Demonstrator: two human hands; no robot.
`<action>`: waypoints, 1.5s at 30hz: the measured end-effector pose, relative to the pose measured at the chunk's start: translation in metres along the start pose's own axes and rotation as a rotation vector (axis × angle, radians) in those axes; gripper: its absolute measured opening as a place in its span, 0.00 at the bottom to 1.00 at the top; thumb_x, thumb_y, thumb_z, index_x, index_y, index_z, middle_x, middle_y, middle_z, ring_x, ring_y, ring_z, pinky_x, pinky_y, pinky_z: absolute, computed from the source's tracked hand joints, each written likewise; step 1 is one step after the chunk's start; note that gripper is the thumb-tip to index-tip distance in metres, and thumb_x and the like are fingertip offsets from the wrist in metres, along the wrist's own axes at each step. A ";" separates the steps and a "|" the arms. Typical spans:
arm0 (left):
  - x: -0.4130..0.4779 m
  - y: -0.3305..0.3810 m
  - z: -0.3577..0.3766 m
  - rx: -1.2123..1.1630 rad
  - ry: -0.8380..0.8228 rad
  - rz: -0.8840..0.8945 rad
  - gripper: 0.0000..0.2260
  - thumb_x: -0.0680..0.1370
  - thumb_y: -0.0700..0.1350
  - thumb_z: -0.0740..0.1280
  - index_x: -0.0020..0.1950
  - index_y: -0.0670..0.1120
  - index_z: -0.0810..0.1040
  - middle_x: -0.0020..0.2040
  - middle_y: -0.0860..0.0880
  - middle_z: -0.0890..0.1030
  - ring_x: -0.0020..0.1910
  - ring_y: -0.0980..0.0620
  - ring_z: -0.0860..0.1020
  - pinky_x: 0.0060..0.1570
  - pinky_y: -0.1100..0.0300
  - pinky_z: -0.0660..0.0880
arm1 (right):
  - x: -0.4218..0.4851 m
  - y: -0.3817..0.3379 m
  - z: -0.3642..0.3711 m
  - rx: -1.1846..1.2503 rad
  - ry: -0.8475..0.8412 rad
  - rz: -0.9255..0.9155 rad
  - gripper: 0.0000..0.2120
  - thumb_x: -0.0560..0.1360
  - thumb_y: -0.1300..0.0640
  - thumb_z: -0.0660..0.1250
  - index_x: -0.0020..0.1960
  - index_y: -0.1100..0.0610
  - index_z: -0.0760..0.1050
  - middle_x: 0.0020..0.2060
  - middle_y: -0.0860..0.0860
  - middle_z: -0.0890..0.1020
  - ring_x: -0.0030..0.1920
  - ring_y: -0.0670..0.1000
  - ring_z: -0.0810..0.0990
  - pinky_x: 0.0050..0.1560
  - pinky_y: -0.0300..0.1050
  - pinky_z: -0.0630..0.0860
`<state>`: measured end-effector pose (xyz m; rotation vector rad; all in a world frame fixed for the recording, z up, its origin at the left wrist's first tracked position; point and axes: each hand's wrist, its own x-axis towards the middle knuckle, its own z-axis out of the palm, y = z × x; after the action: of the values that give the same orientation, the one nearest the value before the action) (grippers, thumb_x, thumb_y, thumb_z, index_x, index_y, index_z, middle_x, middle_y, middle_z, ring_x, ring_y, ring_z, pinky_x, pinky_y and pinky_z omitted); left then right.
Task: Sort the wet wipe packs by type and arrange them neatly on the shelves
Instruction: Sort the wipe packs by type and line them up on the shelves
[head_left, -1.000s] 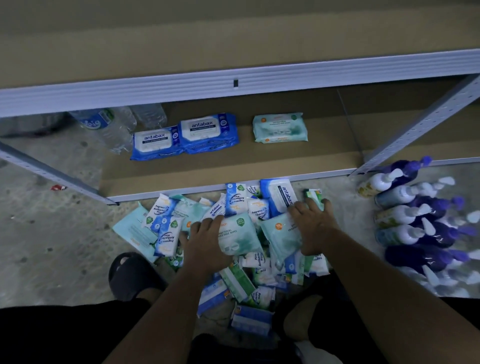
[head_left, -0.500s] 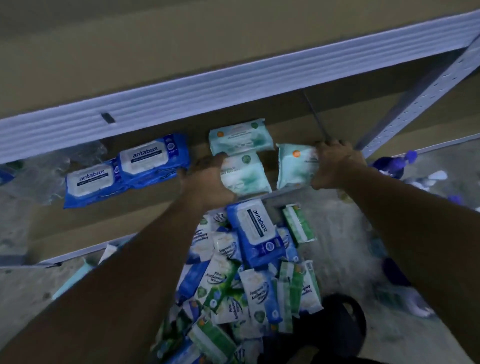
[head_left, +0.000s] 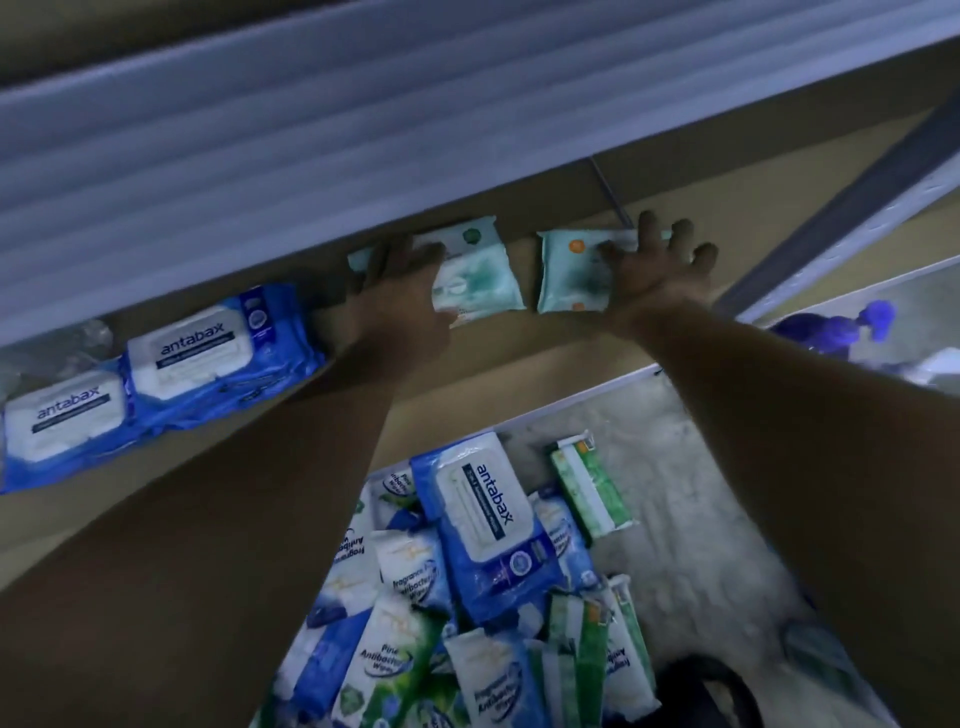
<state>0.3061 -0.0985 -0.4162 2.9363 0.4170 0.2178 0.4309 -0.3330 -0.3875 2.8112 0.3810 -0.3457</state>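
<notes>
Now off the floor pile (head_left: 467, 597), two teal packs (head_left: 480, 280) sit near the shelf (head_left: 519, 348) back edge, left hand (head_left: 400, 280) and right hand (head_left: 649, 265) pressing them flat-fingered.

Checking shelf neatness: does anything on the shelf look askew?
Under the left hand, the teal pack sits unevenly over a second pack, whose edge pokes out. The orange-dot pack under the right hand lies flat.

This looks like a stockroom or the back of a shop. A bolt-together metal rack, with a pale ribbed beam (head_left: 311, 156) and a slotted upright (head_left: 857, 208), carries a plain brown board shelf (head_left: 493, 358). Identical blue wipe packs (head_left: 208, 353) lie side by side on it. A heap of packs (head_left: 467, 597) covers the bare concrete floor (head_left: 691, 467), and a purple bottle (head_left: 831, 330) shows at the right.
</notes>
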 end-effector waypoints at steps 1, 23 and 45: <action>-0.002 0.002 0.000 0.032 0.007 -0.008 0.33 0.70 0.57 0.71 0.74 0.54 0.68 0.75 0.48 0.67 0.73 0.42 0.66 0.66 0.42 0.70 | -0.003 -0.006 0.003 0.000 0.003 0.058 0.28 0.75 0.48 0.66 0.74 0.44 0.64 0.74 0.54 0.59 0.73 0.65 0.58 0.69 0.63 0.60; 0.000 -0.007 0.011 0.118 0.006 0.031 0.34 0.71 0.61 0.69 0.75 0.54 0.67 0.73 0.49 0.69 0.71 0.43 0.68 0.60 0.43 0.70 | 0.011 -0.037 0.019 0.191 -0.043 -0.172 0.35 0.76 0.52 0.66 0.79 0.43 0.55 0.74 0.56 0.56 0.70 0.65 0.60 0.68 0.58 0.71; -0.243 -0.054 -0.105 -0.415 -0.320 -0.416 0.23 0.76 0.44 0.70 0.71 0.44 0.74 0.67 0.43 0.77 0.64 0.40 0.77 0.62 0.48 0.75 | -0.196 -0.065 -0.037 0.379 -0.304 -0.257 0.34 0.72 0.54 0.70 0.76 0.53 0.62 0.69 0.58 0.67 0.69 0.62 0.67 0.66 0.56 0.73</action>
<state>0.0438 -0.1022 -0.3527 2.3568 0.8031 -0.1951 0.2354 -0.3049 -0.3154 2.9984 0.6679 -0.9818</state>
